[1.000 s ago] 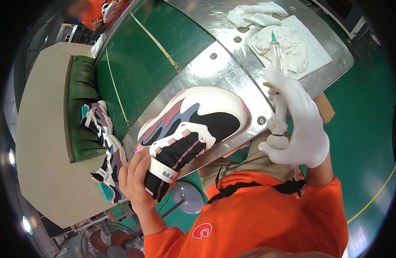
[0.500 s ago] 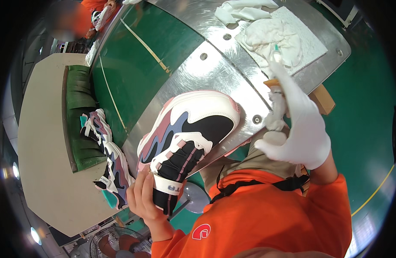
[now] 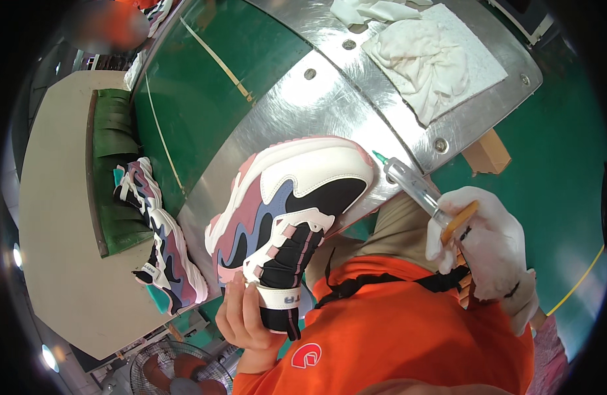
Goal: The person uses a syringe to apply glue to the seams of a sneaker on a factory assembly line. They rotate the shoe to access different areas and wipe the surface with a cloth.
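Gripping the heel of a pink, white and black sneaker (image 3: 287, 217), the bare left hand (image 3: 247, 316) is curling shut around it, tilting it above the lap at the steel bench (image 3: 297, 105) edge. The gloved right hand (image 3: 491, 253) is pinching a clear syringe (image 3: 415, 187), green tip just beside the toe. Judging by this, dabbing is underway; next calls for steady tip contact. Farther off, white rags (image 3: 425, 56) and a second sneaker (image 3: 162, 247) are lying idle.

A: Where is the view taken from?
B: Head-mounted fisheye — aimed steeply down over the orange shirt (image 3: 409, 329), close range.
A: Coverage?
B: Metal bench (image 3: 303, 112) is seen ahead; edges are bent near the rim — no second view supplied.
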### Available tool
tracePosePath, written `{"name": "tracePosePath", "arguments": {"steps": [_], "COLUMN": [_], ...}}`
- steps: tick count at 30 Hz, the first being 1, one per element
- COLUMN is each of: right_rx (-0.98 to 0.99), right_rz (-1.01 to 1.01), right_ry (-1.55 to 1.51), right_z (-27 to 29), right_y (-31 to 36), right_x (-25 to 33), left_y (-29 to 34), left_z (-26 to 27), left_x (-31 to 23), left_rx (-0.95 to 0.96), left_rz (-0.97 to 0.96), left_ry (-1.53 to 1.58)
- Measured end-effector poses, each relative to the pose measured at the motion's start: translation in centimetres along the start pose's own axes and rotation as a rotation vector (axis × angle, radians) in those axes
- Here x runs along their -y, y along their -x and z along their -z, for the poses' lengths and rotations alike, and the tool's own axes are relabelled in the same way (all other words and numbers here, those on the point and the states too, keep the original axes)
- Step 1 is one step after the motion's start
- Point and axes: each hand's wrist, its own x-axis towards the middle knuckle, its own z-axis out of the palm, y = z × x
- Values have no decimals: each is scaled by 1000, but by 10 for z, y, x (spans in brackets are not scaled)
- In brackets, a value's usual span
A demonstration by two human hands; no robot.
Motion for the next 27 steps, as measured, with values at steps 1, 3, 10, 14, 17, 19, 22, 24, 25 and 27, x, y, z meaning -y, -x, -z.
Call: {"name": "tracePosePath", "arguments": {"steps": [1, 3, 10, 14, 17, 19, 22, 24, 25, 27], "right_rx": [4, -2, 40, 60, 79, 84, 87, 84, 60, 19], "right_rz": [0, 2, 15, 25, 25, 42, 90, 169, 248, 456], "right_ry": [-8, -20, -34, -38, -44, -40, -29, 15, 70, 181], "right_z": [0, 0, 9, 13, 12, 12, 9, 2, -3, -8], "right_y": [1, 2, 7, 10, 12, 11, 7, -6, -16, -39], "right_x": [-2, -5, -18, -21, -22, -23, -25, -28, -30, -43], "left_y": [3, 3, 11, 13, 17, 19, 21, 27, 28, 23], "left_z": [-1, -1, -4, -6, -6, -6, -7, -8, -10, -13], "left_x": [0, -1, -17, -22, -20, -19, -13, -5, 1, 10], "left_rx": [-2, -4, -23, -20, -9, -6, 9, 30, 38, 46], "left_rz": [4, 4, -15, -20, -19, -16, -30, -15, -14, -26], "left_ry": [-13, -8, -21, -20, -23, -20, -20, -15, -3, 35]}}
